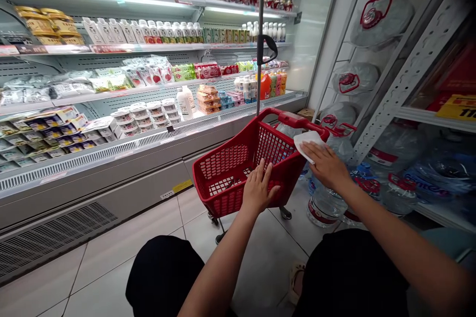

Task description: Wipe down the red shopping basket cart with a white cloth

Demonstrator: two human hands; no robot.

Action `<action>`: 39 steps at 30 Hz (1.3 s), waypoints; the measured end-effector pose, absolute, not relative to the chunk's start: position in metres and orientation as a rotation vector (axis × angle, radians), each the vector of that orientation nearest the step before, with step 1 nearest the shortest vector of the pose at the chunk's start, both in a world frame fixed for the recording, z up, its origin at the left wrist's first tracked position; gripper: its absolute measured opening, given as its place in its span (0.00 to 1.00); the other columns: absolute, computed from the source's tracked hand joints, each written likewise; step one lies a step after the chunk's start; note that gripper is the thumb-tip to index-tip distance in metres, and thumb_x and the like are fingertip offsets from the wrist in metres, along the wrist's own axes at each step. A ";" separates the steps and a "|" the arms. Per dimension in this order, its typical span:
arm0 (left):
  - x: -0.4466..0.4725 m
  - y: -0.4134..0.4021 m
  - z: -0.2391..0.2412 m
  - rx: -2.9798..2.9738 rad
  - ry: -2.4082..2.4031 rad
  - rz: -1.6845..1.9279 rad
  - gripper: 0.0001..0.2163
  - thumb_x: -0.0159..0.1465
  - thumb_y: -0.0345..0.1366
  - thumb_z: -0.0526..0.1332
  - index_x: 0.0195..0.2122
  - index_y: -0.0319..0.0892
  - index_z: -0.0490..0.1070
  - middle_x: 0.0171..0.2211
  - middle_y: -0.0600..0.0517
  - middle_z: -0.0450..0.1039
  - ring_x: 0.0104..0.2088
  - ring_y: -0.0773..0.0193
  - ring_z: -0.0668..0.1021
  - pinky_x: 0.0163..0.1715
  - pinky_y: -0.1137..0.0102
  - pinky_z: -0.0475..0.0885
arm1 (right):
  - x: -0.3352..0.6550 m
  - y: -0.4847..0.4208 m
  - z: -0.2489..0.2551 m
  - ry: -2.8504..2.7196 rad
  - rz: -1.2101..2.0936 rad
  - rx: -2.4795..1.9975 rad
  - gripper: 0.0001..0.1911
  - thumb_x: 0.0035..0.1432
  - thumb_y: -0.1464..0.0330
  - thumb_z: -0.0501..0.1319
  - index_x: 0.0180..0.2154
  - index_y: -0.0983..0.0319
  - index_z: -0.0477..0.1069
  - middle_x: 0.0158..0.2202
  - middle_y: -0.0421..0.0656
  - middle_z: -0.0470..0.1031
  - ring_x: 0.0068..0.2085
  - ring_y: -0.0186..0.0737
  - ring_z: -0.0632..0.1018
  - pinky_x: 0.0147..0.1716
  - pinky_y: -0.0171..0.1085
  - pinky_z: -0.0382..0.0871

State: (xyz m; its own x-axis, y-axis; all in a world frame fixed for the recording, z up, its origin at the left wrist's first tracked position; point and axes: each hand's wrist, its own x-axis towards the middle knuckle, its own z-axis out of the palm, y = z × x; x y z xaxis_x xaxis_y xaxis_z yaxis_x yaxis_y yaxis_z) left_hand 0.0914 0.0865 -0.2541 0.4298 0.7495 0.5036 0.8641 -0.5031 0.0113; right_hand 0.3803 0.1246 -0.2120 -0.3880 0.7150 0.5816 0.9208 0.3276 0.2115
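A small red plastic shopping cart (223, 153) stands on the floor in front of me, its basket walls perforated. My left hand (258, 188) rests against the cart's near side with fingers spread, holding nothing. Under the fingers of my right hand (329, 166) is a folded white cloth (305, 144), held against the cart's upper rim close to the handle (293, 120). A few small dark bits lie on the basket floor; they are too small to name. A dark pole (261, 10) with a black hook rises behind the basket.
An open refrigerated case (148, 133) with dairy cartons, cups and packets runs along the left and back. Large water bottles (323, 203) stand close on the right, beside a white metal shelf rack (390, 89). My knees are below the cart, over the tiled floor (122, 262).
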 end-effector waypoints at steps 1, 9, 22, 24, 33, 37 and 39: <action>0.094 0.087 -0.254 -2.423 -1.417 -0.661 0.37 0.73 0.54 0.55 0.77 0.43 0.44 0.77 0.40 0.41 0.70 0.48 0.64 0.67 0.55 0.64 | 0.374 0.123 -0.215 -2.207 -0.724 -1.460 0.37 0.70 0.70 0.49 0.76 0.59 0.42 0.74 0.45 0.58 0.73 0.47 0.60 0.71 0.54 0.51; 0.070 0.094 -0.247 -2.521 -1.411 -0.593 0.33 0.74 0.51 0.53 0.76 0.42 0.47 0.74 0.40 0.53 0.67 0.52 0.70 0.64 0.58 0.67 | 0.322 0.109 -0.237 -2.507 -0.552 -1.092 0.42 0.66 0.73 0.50 0.76 0.55 0.37 0.76 0.39 0.52 0.74 0.43 0.57 0.73 0.52 0.49; 0.016 0.081 -0.261 -2.364 -1.601 -0.509 0.34 0.74 0.51 0.54 0.75 0.37 0.49 0.74 0.36 0.52 0.66 0.47 0.70 0.65 0.55 0.66 | 0.259 0.122 -0.258 -2.448 -0.466 -1.188 0.36 0.67 0.72 0.48 0.75 0.61 0.48 0.74 0.43 0.56 0.74 0.43 0.58 0.72 0.50 0.50; 0.016 0.081 -0.259 -2.421 -1.560 -0.532 0.35 0.74 0.49 0.53 0.76 0.37 0.45 0.75 0.37 0.51 0.68 0.50 0.69 0.64 0.58 0.67 | 0.248 0.118 -0.262 -2.494 -0.441 -1.087 0.37 0.67 0.72 0.48 0.75 0.59 0.46 0.75 0.41 0.55 0.74 0.41 0.57 0.73 0.50 0.49; -0.049 0.072 -0.251 -2.431 -1.749 -0.388 0.26 0.77 0.47 0.50 0.73 0.47 0.54 0.54 0.46 0.80 0.53 0.53 0.81 0.52 0.63 0.74 | 0.318 0.156 -0.246 -2.332 -0.500 -1.346 0.36 0.69 0.70 0.48 0.76 0.56 0.44 0.74 0.42 0.57 0.73 0.45 0.60 0.71 0.54 0.53; -0.047 0.072 -0.258 -2.361 -1.724 -0.418 0.28 0.76 0.45 0.53 0.75 0.47 0.51 0.49 0.47 0.82 0.51 0.55 0.82 0.55 0.64 0.71 | 0.252 0.129 -0.262 -2.390 -0.387 -1.277 0.40 0.67 0.71 0.50 0.76 0.59 0.39 0.74 0.45 0.58 0.73 0.47 0.60 0.71 0.53 0.54; -0.041 0.072 -0.261 -2.321 -1.750 -0.419 0.30 0.76 0.45 0.54 0.76 0.45 0.47 0.47 0.46 0.82 0.50 0.55 0.82 0.53 0.64 0.71 | 0.211 0.106 -0.271 -2.468 -0.325 -1.136 0.43 0.65 0.72 0.51 0.76 0.59 0.36 0.75 0.43 0.55 0.74 0.45 0.57 0.72 0.52 0.52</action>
